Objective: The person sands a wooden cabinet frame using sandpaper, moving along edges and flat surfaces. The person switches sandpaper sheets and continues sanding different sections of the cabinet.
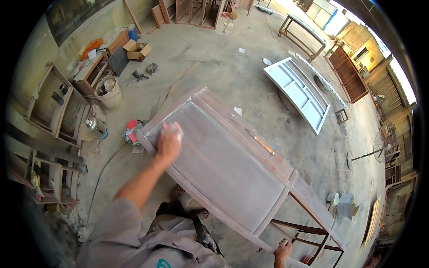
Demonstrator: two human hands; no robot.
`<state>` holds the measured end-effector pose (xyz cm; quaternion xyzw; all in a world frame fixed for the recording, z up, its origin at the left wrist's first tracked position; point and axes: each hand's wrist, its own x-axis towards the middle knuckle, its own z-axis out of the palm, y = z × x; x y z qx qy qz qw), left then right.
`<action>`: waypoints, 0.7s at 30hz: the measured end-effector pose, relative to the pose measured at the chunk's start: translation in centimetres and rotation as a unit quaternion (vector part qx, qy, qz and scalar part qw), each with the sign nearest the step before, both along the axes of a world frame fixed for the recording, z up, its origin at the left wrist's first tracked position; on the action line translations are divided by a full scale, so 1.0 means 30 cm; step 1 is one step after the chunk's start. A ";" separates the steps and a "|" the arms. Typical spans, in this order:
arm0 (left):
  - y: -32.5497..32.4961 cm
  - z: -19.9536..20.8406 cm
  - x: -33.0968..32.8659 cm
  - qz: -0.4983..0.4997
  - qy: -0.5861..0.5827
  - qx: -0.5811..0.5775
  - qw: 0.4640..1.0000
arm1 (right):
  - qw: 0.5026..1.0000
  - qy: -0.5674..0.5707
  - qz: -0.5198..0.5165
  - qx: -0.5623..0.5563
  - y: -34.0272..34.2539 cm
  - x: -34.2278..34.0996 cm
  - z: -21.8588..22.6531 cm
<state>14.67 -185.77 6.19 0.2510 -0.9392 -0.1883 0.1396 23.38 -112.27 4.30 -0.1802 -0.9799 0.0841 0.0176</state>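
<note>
A large wooden cabinet panel (223, 161), dusty and reddish-brown with a greyish recessed field, lies slanted before me. My left hand (169, 145) is pressed on its upper left part, closed over a small pink-and-white piece (180, 132) that looks like a sanding pad; motion blurs it. At the near right, my right hand (283, 250) is closed round the near rail of the panel's open frame section (308, 230). A metal strip (264, 145) lies along the panel's far rail.
Beside the panel's left corner stands a container with pink pieces (132, 126). A metal can (94, 126), white bucket (108, 91) and cardboard box (136, 50) are at left. A pale blue frame (299, 91) lies beyond; a standing fan (385, 144) is at right. Cords cross the floor.
</note>
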 end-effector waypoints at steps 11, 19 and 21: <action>-0.039 -0.023 -0.052 -0.016 0.023 -0.031 0.999 | 1.000 -0.010 -0.009 -0.014 -0.077 -0.024 0.064; 0.275 -0.095 -0.025 -0.102 0.142 -0.081 0.981 | 0.999 -0.006 -0.013 -0.033 -0.073 -0.017 0.070; 0.076 0.028 -0.110 -0.042 -0.058 0.031 0.997 | 0.997 -0.003 -0.041 -0.064 -0.042 0.005 0.048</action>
